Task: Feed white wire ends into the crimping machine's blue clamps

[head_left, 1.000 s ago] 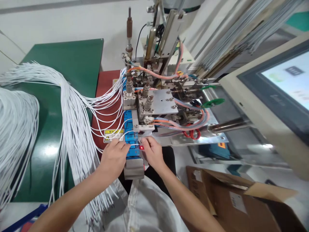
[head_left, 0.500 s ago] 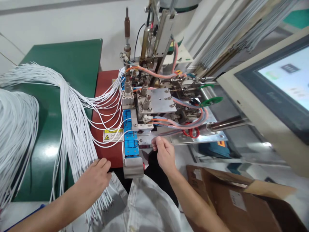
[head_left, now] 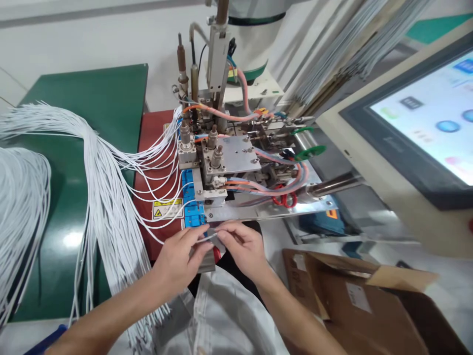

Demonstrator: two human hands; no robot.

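Observation:
A single white cable [head_left: 207, 238] stretches between my two hands in front of the machine. My left hand [head_left: 179, 259] pinches it between thumb and fingers, and my right hand [head_left: 242, 249] closes on its tip from the other side. Just beyond my fingers is a row of blue clamps [head_left: 192, 212] along the machine's edge, with several white cables leading into them. To the left, a thick bundle of white cables [head_left: 111, 212] lies over the red board [head_left: 148, 180] and the green table. The cable's very end is hidden by my right fingers.
The soldering machine [head_left: 234, 155] with hoses and a green wire spool [head_left: 307, 143] stands ahead. A touchscreen [head_left: 424, 113] leans in at right, above an open cardboard box [head_left: 377, 310]. Another cable coil [head_left: 22, 207] rests on the green table [head_left: 92, 81] at left.
My left hand has moved from the cable bundle up and right, bringing one cable to the clamps. My right hand has shifted slightly down and now grips that cable's end. The machine's upright part has moved left.

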